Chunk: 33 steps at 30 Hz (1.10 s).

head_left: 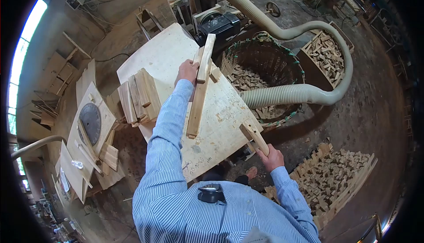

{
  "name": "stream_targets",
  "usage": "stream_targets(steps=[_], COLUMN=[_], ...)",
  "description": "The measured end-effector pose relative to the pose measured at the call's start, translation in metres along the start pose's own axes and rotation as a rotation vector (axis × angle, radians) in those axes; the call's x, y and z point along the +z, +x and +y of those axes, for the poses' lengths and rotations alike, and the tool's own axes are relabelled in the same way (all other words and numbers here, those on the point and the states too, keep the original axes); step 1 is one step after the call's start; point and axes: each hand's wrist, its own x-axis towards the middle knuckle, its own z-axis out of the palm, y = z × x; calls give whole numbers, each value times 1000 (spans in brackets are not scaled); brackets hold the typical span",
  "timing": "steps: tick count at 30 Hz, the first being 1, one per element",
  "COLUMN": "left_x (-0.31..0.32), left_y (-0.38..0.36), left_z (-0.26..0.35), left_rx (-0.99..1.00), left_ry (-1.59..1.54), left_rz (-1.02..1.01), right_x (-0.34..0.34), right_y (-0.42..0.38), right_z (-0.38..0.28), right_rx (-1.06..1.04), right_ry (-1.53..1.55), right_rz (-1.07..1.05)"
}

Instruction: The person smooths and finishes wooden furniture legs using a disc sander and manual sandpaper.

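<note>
Near the plank point(198, 110), handwritten figures point(194, 166).

The left arm point(165, 132) is reaching out over the worktop point(216, 148), its wrist running nearly in line with the forearm; the left hand point(187, 71) is facing back-up, fingers bending. The right arm point(289, 192) is angling forward beside the worktop, and the right hand point(271, 159) is closing its grip just off the near edge.
</note>
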Motion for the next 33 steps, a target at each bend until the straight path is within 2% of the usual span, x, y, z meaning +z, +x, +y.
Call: stream_targets(steps=[2,11,14,19,33], left_x=[1,41,49,58,44], left_y=[2,37,44,47,108], left_z=[11,6,2,-8,-25], left_rx=[-171,-172,-262,-260,-300], left_ry=[-89,-134,-248,-286,-253], left_rz=[-152,-31,-48,-23,-70], right_x=[0,4,5,6,10], right_y=[-2,-6,-7,-4,39], right_z=[2,16,17,13,-42], right_rx=[-4,-30,-33,-33,-44], right_ry=[-2,-19,-28,-10,-36], right_rz=[20,29,30,46,54])
